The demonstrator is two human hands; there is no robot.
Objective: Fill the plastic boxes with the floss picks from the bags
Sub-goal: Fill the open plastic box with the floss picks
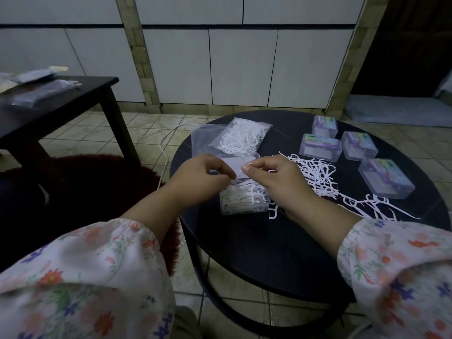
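A clear plastic box full of white floss picks sits on the round black table, its lid standing open behind it. My left hand and my right hand hover over the box, fingers curled, each pinching the lid's front edge. A floss pick shows under my right palm. A clear bag of floss picks lies behind the lid. Loose floss picks are scattered to the right.
Several closed clear boxes with coloured labels stand at the table's right back. An empty clear bag lies left of the full one. A dark side table with packets stands at left, above a red rug and a white cable.
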